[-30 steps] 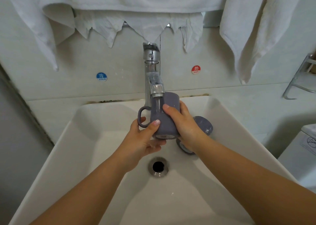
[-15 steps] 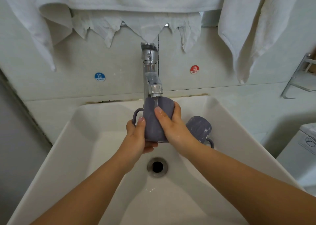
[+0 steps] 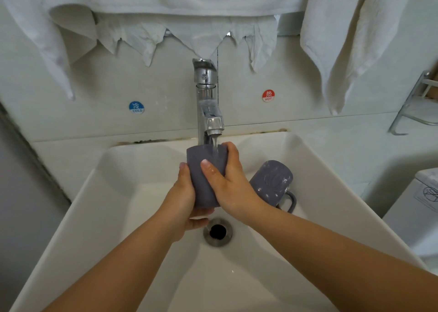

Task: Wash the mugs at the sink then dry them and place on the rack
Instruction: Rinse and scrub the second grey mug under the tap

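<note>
Under a running chrome faucet (image 3: 208, 112), a person rinses a purple mug (image 3: 205, 174) above a white sink (image 3: 118, 193). The left hand (image 3: 187, 200) cups the mug from below, fingers curled around its base and side; the right hand (image 3: 227, 183) wraps its far side, thumb pressed across the front. The stream lands on the mug just beyond the right thumb. A second purple mug (image 3: 272, 183) lies tipped in the basin beside the right wrist, handle toward the person. Doing this step well likely means turning the mug slowly so water reaches every side, keeping both grips firm on the wet surface. White towels (image 3: 331, 39) hang above both hands.
</note>
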